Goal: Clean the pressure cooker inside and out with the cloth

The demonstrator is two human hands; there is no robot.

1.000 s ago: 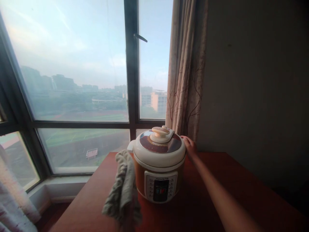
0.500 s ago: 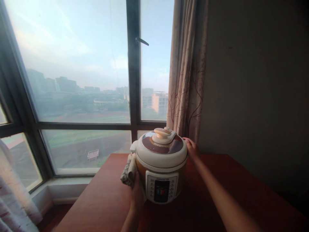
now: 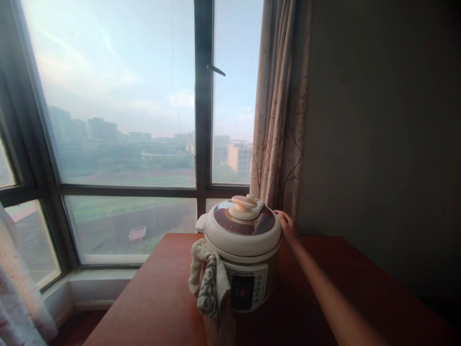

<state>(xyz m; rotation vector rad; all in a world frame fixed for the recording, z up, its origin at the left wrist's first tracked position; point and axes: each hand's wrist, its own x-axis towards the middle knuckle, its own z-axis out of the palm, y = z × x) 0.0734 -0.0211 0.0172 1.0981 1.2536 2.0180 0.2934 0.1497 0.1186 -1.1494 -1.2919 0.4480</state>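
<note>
A cream and brown electric pressure cooker (image 3: 248,240) stands on a reddish wooden table (image 3: 360,288), its control panel facing me. My right hand (image 3: 287,225) rests against the right rim of its lid, fingers curved round the edge. My left hand (image 3: 219,322) is low in front of the cooker, mostly hidden under a crumpled grey-white cloth (image 3: 209,278) that it holds up against the cooker's left front side.
A large dark-framed window (image 3: 201,144) fills the left and middle, with a latch handle (image 3: 216,70) on the frame. A patterned beige curtain (image 3: 281,105) hangs just behind the cooker. A dark wall is on the right. A white sill runs below the window.
My left hand has brought the cloth from the cooker's left side round to its front left, covering part of the panel. My right hand stays on the lid rim.
</note>
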